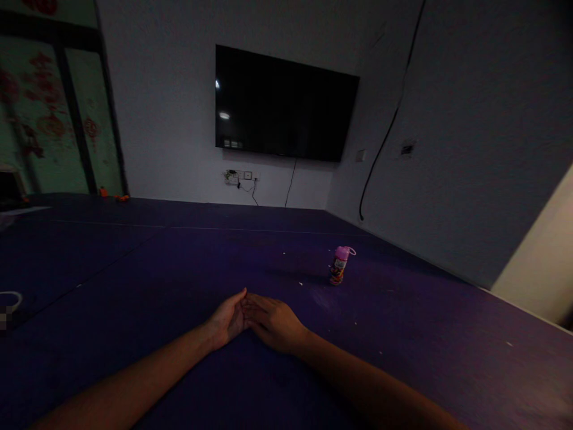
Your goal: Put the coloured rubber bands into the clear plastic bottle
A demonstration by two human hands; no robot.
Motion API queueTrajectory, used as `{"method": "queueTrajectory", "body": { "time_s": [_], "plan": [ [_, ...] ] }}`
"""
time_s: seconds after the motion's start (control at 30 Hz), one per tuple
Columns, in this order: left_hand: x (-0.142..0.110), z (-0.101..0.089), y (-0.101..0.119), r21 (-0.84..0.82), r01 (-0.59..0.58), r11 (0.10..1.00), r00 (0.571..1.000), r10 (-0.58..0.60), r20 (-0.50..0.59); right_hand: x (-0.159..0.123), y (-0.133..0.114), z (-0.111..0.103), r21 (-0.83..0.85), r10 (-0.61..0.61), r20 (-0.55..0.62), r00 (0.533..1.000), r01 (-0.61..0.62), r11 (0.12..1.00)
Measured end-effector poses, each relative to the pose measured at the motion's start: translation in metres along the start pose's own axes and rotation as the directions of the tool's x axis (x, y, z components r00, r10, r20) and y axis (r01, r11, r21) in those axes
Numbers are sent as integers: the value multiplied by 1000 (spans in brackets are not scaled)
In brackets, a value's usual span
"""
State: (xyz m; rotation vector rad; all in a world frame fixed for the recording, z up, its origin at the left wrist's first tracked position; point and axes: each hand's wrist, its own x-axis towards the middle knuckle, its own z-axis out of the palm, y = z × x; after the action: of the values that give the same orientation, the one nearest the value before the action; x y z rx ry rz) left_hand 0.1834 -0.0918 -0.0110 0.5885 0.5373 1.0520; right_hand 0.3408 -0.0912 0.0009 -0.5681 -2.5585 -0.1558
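Observation:
Both my forearms stretch forward over a dark purple mat [134,275]. My left hand [229,319] rests on its edge, palm turned inward, fingers stretched out together. My right hand [273,322] lies flat, palm down, its fingertips touching the left hand's fingertips. Neither hand holds anything. The nearest object is a small pink-capped bottle [339,266] with a colourful print, standing upright on the mat beyond and to the right of my right hand.
A black wall-mounted TV [282,104] hangs ahead above a socket strip [239,177] with cables. A black cable [385,137] runs down the right wall. Small orange items [114,194] lie at the far left by a patterned door. A white ring-shaped thing [9,298] sits at the left edge.

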Motion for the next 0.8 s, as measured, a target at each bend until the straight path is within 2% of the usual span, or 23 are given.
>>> {"method": "queueTrajectory", "body": {
  "time_s": [0.2, 0.37, 0.8],
  "plan": [
    [2, 0, 0, 14, 8, 1000, 999, -7, -40, -1, 2, 0, -6, 4, 29, 1000, -4, 1000],
    [2, -1, 0, 17, 15, 1000, 1000, -15, -17, -1, 1, 0, 2, 14, 10, 1000, -14, 1000],
    [1, 0, 0, 19, 10, 1000, 999, -9, -42, 0, -2, 2, -13, -1, 12, 1000, 1, 1000]
  ]
}}
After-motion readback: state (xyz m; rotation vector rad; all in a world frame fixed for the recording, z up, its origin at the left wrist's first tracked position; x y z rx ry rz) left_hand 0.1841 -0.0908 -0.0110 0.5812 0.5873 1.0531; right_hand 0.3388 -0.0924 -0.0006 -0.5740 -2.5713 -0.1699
